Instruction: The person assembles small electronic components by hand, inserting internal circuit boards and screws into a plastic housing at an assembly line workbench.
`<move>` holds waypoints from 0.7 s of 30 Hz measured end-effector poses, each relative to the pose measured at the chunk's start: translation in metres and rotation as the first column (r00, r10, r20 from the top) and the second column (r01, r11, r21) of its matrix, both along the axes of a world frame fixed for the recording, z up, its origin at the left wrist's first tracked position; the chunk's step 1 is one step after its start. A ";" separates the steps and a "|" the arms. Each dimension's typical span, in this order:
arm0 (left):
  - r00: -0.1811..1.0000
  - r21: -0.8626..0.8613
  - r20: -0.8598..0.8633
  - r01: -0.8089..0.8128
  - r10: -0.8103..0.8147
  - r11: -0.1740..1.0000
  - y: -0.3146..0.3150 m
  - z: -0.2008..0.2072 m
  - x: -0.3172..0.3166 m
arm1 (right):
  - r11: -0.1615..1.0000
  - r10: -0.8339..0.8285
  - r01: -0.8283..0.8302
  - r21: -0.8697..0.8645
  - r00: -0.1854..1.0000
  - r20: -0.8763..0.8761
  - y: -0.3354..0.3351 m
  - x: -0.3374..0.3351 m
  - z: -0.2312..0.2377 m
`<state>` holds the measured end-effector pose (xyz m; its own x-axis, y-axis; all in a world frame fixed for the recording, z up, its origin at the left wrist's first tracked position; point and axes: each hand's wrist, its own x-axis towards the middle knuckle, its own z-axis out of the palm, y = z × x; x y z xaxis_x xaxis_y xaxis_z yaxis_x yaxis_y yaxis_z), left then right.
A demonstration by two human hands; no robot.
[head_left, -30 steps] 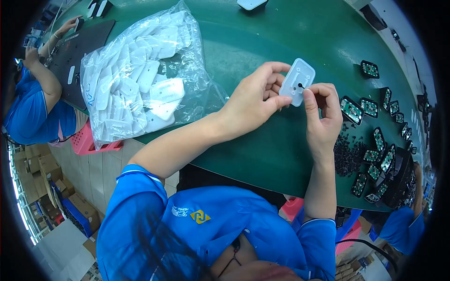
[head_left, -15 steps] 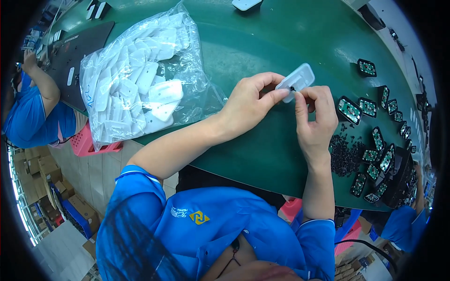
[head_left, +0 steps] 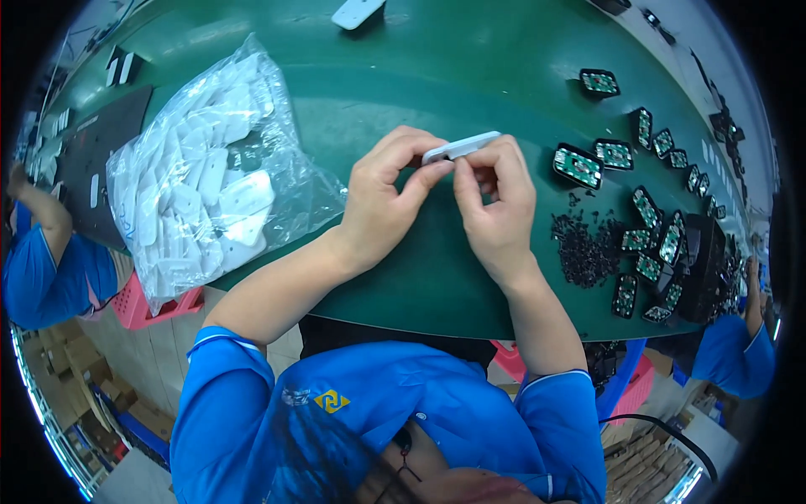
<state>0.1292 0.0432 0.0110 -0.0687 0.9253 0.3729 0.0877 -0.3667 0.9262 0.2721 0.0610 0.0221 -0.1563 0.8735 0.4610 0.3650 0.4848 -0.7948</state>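
Observation:
Between my two hands, above the green table, is a white plastic cover [head_left: 463,146], now seen nearly edge-on. My left hand [head_left: 388,186] pinches its left end between thumb and fingers. My right hand [head_left: 497,195] is closed at the cover's near edge, its fingers curled against it. A tiny dark piece shows at the cover's edge between my thumbs; its kind is too small to make out. To the left lies a clear plastic bag [head_left: 210,181] full of similar white covers. A heap of small black parts [head_left: 586,246] lies right of my right hand.
Several black housings with green circuit boards [head_left: 578,165] stand across the right of the green table [head_left: 395,281]. A black box [head_left: 701,269] is beside them. A white-topped black unit [head_left: 359,13] sits far off. Other people in blue [head_left: 52,273] are at both sides.
My hands have tilted the white cover from its open inner face to nearly edge-on, still holding it. The whole view has shifted, with table items appearing farther left.

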 end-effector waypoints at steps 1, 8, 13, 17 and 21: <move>1.000 0.005 0.005 0.013 -0.013 1.000 0.001 -0.001 0.000 | 1.000 -0.002 0.002 0.001 1.000 -0.013 -0.001 -0.001 -0.001; 0.979 0.177 -0.193 -0.025 0.060 0.984 0.003 0.002 0.003 | 0.979 -0.043 0.023 -0.203 0.994 -0.096 -0.005 0.004 0.000; 0.980 0.138 -0.195 0.001 0.027 0.990 0.002 -0.002 -0.001 | 0.987 -0.031 0.031 -0.160 1.000 0.002 0.007 0.015 0.010; 0.993 -0.064 -0.103 0.053 -0.059 0.997 -0.001 -0.006 0.000 | 0.908 0.119 -0.122 -0.401 0.992 -0.033 0.012 0.028 0.016; 0.992 -0.179 -0.057 0.099 -0.110 0.979 -0.001 0.006 0.000 | 0.860 0.147 -0.177 -0.479 0.984 -0.099 0.014 0.032 0.020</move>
